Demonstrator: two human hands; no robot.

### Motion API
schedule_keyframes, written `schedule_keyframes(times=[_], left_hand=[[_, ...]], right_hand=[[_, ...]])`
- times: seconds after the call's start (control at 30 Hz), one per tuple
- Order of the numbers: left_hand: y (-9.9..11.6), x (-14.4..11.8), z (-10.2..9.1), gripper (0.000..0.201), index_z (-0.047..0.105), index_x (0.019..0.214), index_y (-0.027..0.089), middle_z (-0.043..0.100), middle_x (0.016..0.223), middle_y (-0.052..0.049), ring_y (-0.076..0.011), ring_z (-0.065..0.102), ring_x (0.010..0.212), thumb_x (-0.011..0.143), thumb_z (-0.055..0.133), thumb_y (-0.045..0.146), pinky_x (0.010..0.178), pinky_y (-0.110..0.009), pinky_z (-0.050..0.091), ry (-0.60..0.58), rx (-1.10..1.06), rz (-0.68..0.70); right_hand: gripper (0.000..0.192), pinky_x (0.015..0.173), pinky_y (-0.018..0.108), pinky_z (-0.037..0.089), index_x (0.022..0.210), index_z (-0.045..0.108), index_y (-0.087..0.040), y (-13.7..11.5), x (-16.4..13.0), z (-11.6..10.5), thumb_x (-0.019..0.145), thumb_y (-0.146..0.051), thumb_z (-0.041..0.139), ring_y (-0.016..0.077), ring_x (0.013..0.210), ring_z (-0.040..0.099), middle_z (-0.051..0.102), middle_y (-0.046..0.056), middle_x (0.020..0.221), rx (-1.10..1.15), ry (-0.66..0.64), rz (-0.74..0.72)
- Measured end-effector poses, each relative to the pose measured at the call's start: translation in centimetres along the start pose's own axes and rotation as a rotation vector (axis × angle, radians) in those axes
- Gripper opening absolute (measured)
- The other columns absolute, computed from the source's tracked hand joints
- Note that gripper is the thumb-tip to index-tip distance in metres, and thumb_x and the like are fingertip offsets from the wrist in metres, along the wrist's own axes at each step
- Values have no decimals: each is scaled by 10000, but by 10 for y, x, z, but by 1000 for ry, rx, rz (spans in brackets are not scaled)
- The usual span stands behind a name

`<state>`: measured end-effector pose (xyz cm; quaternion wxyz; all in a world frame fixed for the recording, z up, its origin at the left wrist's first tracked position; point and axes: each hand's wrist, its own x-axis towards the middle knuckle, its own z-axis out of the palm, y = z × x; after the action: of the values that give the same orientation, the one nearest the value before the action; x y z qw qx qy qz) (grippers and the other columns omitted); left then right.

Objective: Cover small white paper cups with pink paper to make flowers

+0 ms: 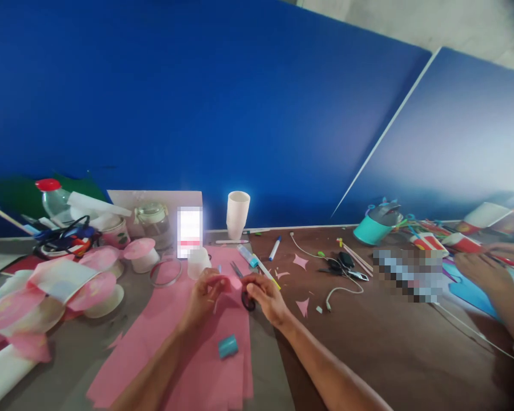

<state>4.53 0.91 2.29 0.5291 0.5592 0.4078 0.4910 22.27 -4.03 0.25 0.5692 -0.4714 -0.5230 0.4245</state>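
Note:
My left hand (205, 291) pinches a small piece of pink paper (229, 283) above the pink sheets. My right hand (265, 294) is closed around the black handle of a pair of scissors (249, 301), its fingertips at the paper's right edge. The blades point away from me. A white paper cup (197, 262) stands just beyond my left hand. Under both hands lie large pink paper sheets (175, 365), with a teal block-shaped item (228, 346) on them. A light-blue capped tube (247, 256) lies beyond the scissors.
Pink-and-white cup pieces (85, 282) crowd the left. A lit phone (189, 231) and stacked white cups (238, 214) stand at the back. Pink scraps (300, 262), a marker (275, 248) and a cable (346, 289) lie right. Another person's hands (484, 268) work at far right near a teal tin (372, 229).

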Motion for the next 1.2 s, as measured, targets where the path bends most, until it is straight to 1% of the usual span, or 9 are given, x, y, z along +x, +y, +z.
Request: schedule_keyframes(times=[0.1,0.17,0.33,0.57,0.73,0.8,0.93,1.13,1.2], left_hand=[[-2,6,-2,371,718,711,152,672,674,-40,-168,611,635,673,761,518,633,-287,509,82,-61,-55],[-3,9,-3,407,686,689,151,635,589,-21,-153,587,557,686,736,556,573,-280,503,86,-92,-63],[-8,13,-5,472,594,584,154,510,438,30,-78,436,380,672,725,598,396,-205,358,75,-143,-90],[-18,17,-8,413,551,648,167,521,449,53,-48,397,339,704,730,535,353,-170,270,84,-167,-148],[-18,14,-8,405,532,668,171,528,456,56,-46,373,315,696,738,519,339,-170,241,69,-164,-162],[-18,14,-8,412,517,653,176,516,449,59,-47,368,318,698,736,521,343,-173,250,59,-161,-163],[-21,15,-8,412,520,653,178,507,450,59,-50,368,325,691,746,520,347,-181,262,39,-148,-167],[-19,13,-6,447,599,764,161,488,429,69,-50,343,317,665,751,570,344,-183,228,64,-123,-227],[-16,11,-5,457,600,744,162,486,431,65,-53,344,328,660,746,587,351,-187,236,83,-126,-223]], right_hand=[[348,594,268,462,915,713,-192,9,9,-16,876,-506,569,161,637,569,646,26,735,-324,281,-96],[333,649,292,492,916,704,-197,14,15,-25,896,-474,520,182,688,599,664,50,792,-507,390,-138],[296,694,352,511,913,682,-188,27,24,-31,862,-438,530,218,722,604,646,80,839,-674,421,-163],[258,906,455,444,1020,693,-197,29,44,-16,801,-303,609,315,1020,569,642,133,1058,-915,374,-165],[150,896,454,392,908,728,-225,22,56,-7,778,-257,660,337,1036,545,654,141,1031,-1058,350,-116],[122,908,448,375,869,727,-234,20,56,-7,770,-235,656,327,1037,541,672,130,990,-1010,382,-105],[163,924,435,376,890,708,-203,17,53,-12,767,-289,646,295,976,578,700,107,915,-735,489,-133],[370,646,320,462,905,659,-201,7,51,-17,858,-553,551,203,671,601,670,41,748,-434,553,-120],[396,571,287,444,870,641,-209,1,50,-15,882,-588,527,166,582,559,615,-2,654,-203,542,-101]])
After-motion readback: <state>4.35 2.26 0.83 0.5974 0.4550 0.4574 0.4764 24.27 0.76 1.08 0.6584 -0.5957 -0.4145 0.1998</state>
